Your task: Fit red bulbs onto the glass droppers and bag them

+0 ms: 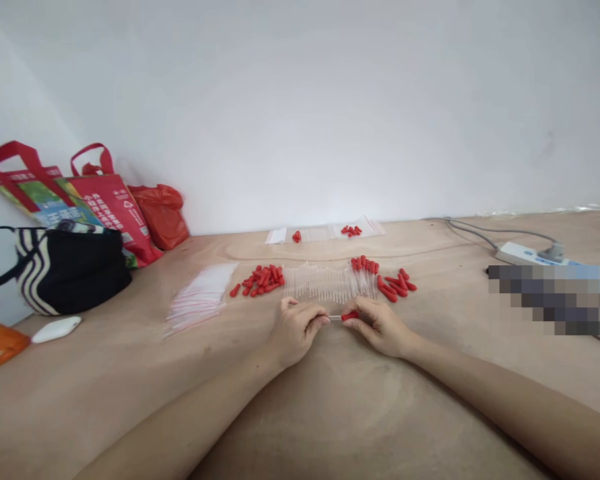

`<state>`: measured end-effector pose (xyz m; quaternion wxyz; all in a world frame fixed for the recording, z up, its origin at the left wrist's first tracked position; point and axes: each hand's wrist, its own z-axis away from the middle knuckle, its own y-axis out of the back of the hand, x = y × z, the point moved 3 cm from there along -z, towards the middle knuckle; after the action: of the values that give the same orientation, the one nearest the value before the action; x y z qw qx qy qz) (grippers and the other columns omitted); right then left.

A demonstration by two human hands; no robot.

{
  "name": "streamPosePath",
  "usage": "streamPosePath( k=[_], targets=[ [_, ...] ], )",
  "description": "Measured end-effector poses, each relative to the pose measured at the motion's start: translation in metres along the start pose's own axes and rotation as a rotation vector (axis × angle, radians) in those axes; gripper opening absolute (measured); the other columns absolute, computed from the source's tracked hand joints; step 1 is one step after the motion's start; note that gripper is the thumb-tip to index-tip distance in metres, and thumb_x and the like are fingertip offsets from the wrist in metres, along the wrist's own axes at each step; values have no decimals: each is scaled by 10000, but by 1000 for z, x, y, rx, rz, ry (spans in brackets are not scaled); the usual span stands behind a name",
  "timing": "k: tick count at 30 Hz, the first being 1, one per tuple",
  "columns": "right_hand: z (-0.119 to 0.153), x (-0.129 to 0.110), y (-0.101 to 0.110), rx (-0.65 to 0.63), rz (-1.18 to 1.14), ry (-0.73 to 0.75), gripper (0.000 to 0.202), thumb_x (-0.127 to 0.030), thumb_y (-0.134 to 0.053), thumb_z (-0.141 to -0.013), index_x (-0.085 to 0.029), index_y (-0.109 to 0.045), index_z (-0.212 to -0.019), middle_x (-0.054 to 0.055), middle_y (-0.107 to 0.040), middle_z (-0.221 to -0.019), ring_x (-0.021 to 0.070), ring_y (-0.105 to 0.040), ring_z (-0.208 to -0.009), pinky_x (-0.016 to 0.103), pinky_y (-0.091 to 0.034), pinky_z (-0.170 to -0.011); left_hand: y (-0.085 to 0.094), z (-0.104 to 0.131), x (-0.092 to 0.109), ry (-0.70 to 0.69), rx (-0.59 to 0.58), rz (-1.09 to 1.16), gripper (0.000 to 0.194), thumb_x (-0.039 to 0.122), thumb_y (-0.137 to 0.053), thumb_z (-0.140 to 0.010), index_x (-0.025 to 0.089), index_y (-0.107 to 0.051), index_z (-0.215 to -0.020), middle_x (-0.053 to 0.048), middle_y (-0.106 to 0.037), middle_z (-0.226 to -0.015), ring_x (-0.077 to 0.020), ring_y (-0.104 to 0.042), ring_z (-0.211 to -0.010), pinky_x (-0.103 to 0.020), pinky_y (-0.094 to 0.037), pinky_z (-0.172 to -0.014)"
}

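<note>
Pinching a tube (335, 318) in the fingers of the left hand (298, 328), clamping the red bulb (349, 315) at its end in those of the right hand (386, 327). Holding both over the table (370, 413), near other tubes (323, 283).

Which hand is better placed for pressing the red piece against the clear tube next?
Probably the right hand: it pinches the red piece. The left hand holds the clear tube, so seems better for steadying it.

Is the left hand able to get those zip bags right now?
Probably yes: only bare tabletop lies between the left hand and the zip bags, though it holds a clear tube.
</note>
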<state>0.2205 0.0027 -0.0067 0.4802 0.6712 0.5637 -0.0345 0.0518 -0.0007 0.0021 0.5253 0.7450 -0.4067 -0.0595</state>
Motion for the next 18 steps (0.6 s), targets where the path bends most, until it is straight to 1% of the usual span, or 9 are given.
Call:
streamPosePath(
  k=[4, 8, 10, 14, 18],
  targets=[
    [1, 1, 0, -3, -13, 9, 71, -212, -468, -805, -178, -530, -801, 25, -587, -725, 119, -528, -659, 240, -432, -598, -1, -1, -1, -4, -2, 2, 199, 262, -389, -874, 201, -558, -789, 32, -651, -748, -102, -549, -654, -318, -202, -791],
    [2, 3, -1, -22, -22, 15, 154, -232, -454, -820, -188, -574, -906, 55, -617, -829, 137, -567, -751, 272, -458, -677, -1, -1, 0, -16, 7, -8, 216, 262, -388, -874, 202, -576, -786, 24, -659, -748, -100, -550, -639, -315, -212, -775],
    [1, 3, -2, -31, -21, 24, 178, -252, -453, -824, -197, -593, -919, 60, -623, -850, 141, -575, -772, 282, -462, -697, -1, -1, 0, -30, 13, -9, 221, 262, -391, -874, 203, -583, -780, 23, -663, -748, -101, -554, -642, -313, -216, -767],
    [1, 1, -2, -29, -25, 50, 193, -275, -444, -830, -204, -611, -897, 54, -631, -819, 137, -581, -744, 272, -470, -669, -3, -1, -1, -48, 7, -12, 232, 265, -392, -873, 204, -591, -769, 24, -668, -739, -103, -565, -651, -309, -223, -754],
    [2, -1, -1, -25, -28, 65, 192, -265, -439, -833, -202, -614, -878, 48, -633, -795, 131, -581, -715, 261, -466, -648, -5, -1, -2, -57, 19, -20, 248, 277, -385, -875, 202, -596, -768, 19, -674, -736, -100, -569, -630, -307, -230, -743]
  ],
)
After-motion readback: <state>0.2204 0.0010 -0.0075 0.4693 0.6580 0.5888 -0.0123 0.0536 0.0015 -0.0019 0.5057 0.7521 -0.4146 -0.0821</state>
